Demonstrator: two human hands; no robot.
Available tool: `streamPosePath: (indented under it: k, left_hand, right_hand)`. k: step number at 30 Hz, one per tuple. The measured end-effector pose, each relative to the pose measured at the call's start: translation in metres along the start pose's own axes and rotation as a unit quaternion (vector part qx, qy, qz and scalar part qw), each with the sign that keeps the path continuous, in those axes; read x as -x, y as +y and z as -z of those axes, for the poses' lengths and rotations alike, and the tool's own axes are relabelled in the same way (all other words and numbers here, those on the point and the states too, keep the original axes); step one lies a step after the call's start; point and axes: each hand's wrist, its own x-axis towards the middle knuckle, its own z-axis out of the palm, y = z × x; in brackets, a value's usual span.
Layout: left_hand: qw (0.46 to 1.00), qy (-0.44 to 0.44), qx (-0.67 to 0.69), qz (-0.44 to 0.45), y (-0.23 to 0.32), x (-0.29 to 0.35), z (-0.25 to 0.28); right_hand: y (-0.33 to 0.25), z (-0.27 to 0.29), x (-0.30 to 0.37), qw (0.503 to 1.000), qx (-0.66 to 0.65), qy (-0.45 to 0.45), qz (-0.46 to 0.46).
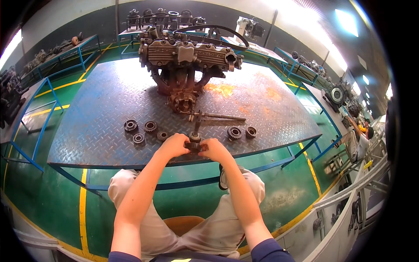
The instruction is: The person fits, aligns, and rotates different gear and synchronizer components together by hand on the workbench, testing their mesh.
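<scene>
Close to the near edge of the metal table, both hands hold a dark toothed gear (pixel 193 148) from opposite sides. My left hand (pixel 175 146) has its fingers closed on the gear's left side, and my right hand (pixel 214 150) grips the right side. Just above sits a smaller gear (pixel 195 137), below a shaft (pixel 197 123) that stands roughly upright. Whether these parts are joined I cannot tell. Loose gears lie to the left, among them a toothed gear (pixel 150 126) and a ring (pixel 138 138). Two more, a wide gear (pixel 235 133) and a narrower gear (pixel 251 132), lie right of my hands.
A large engine (pixel 187 56) stands on the far part of the diamond-plate table (pixel 279 126). Between it and my hands lies a long metal rod (pixel 224 117). Blue-framed benches with machine parts (pixel 337 95) flank the table. Another person (pixel 361 143) is at the far right.
</scene>
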Motion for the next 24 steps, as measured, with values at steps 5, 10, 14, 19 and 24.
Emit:
streamPosePath:
  k: [5, 10, 14, 19, 24]
  left_hand:
    - [0.998, -0.057, 0.025, 0.022, 0.023, -0.005, 0.006]
    - [0.999, -0.023, 0.034, 0.033, 0.01, -0.003, 0.008]
    - [0.999, -0.016, -0.016, 0.023, 0.019, -0.003, 0.01]
    - [0.998, -0.023, -0.03, 0.052, 0.013, -0.003, 0.012]
    - [0.994, -0.045, -0.063, 0.081, 0.004, -0.004, 0.014]
  right_hand:
    - [0.005, 0.013, 0.004, 0.998, 0.025, 0.049, 0.013]
    - [-0.008, 0.01, -0.003, 0.996, 0.032, 0.062, 0.05]
    - [-0.012, 0.001, -0.002, 0.991, -0.009, 0.1, 0.082]
    - [-0.013, -0.001, 0.001, 0.997, -0.001, 0.059, 0.045]
    - [-0.008, -0.009, 0.0, 0.998, -0.002, 0.044, 0.037]
